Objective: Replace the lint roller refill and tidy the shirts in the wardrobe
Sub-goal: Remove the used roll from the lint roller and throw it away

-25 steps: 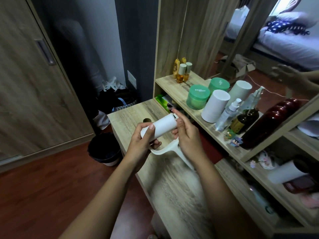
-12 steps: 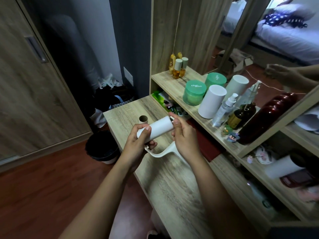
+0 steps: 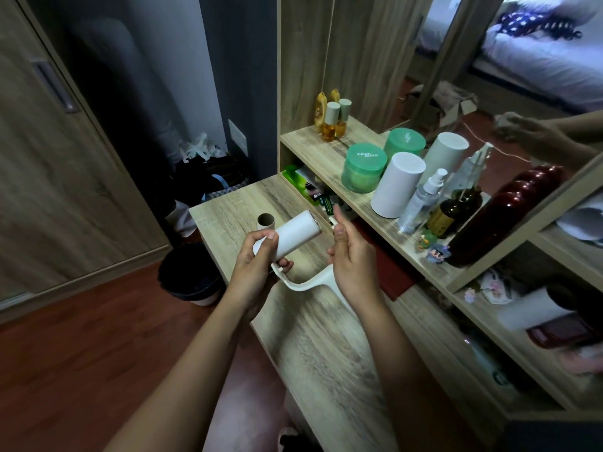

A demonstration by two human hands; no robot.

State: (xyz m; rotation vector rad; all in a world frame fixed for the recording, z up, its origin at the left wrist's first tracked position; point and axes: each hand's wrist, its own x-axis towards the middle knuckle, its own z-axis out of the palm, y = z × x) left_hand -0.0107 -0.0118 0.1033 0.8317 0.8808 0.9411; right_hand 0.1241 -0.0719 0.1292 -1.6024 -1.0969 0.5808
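My left hand (image 3: 257,269) grips a white lint refill roll (image 3: 293,238), held tilted above the wooden table (image 3: 326,353). The white lint roller handle (image 3: 306,283) curves out from under the roll's near end and runs beneath my right hand (image 3: 354,265), which is closed on it. A small white tip of the roller shows at my right thumb, a short gap from the roll's far end. An empty brown cardboard core (image 3: 265,220) stands upright on the table just behind the roll. The wardrobe door (image 3: 49,158) at the left is closed; no shirts are visible.
A shelf (image 3: 326,151) at the right carries green jars (image 3: 363,171), a white cylinder (image 3: 396,187), spray bottles and a dark red bottle (image 3: 509,213) in front of a mirror. A dark waste bin (image 3: 189,278) stands on the red-brown floor left of the table.
My right hand has come off the roll's far end, leaving a small gap there. The left hand keeps its grip on the roll.
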